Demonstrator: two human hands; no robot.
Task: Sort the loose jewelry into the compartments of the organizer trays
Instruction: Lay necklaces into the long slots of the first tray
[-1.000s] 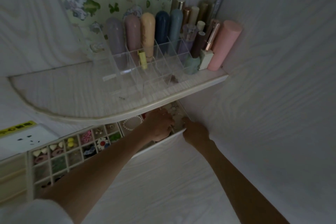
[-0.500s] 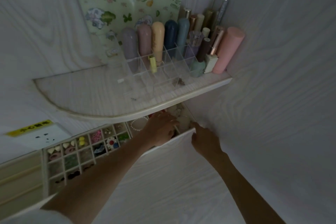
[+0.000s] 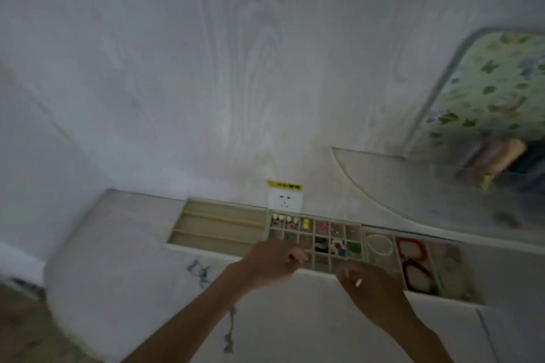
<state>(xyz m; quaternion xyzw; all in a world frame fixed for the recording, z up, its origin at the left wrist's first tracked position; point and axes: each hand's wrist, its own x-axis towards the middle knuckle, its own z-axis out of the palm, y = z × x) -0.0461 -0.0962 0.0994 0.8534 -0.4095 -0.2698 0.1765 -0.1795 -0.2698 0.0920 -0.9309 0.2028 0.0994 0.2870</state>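
Jewelry [image 3: 321,227] sits sorted in the small cells of the gridded organizer tray [image 3: 354,231], sunk in a pale wood-grain worktop [image 3: 132,244]. Left of that tray lies a tray of long slots [image 3: 218,225]; right of it, a tray holding a pearl strand [image 3: 379,244] and red bracelets [image 3: 413,256]. Behind the gridded tray, a white wall socket [image 3: 284,200] carries a yellow label [image 3: 285,185], too blurred to read. The left hand [image 3: 271,262] curls over the tray's near edge; whether it grips anything cannot be told. The right hand [image 3: 368,286] pinches a small white piece [image 3: 358,282].
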